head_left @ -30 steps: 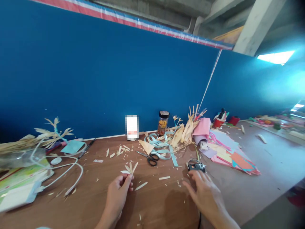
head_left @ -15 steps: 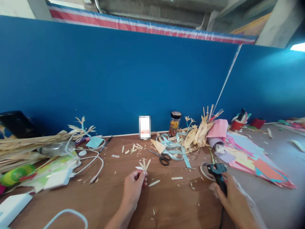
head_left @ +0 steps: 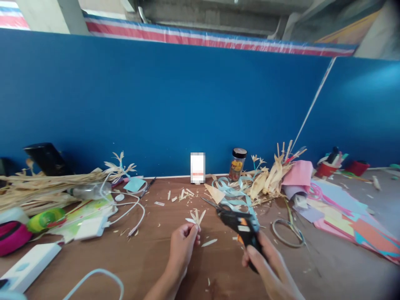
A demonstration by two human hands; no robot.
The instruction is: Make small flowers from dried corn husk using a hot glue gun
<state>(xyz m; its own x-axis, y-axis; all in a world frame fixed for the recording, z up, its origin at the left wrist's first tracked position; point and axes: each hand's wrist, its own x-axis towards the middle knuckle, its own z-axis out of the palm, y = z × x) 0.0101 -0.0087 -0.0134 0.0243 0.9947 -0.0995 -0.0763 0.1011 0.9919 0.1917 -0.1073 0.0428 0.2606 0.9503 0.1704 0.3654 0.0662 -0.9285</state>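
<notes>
- Head view: left hand (head_left: 184, 242) pinches a husk flower (head_left: 196, 218), near centre.
- Right hand (head_left: 266, 259) wraps closed round a glue gun (head_left: 242, 225), further right.
- Gluing seems in hand; next needs steady aim.

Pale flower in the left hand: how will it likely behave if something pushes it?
The pale flower is probably light: it is small, and the left hand simply pinches its base. Its petals stand out unsupported, so seem fairly stiff, but being thin, may bend or split.

Splayed pale petals (head_left: 197, 218), black glue gun (head_left: 242, 225)
</notes>
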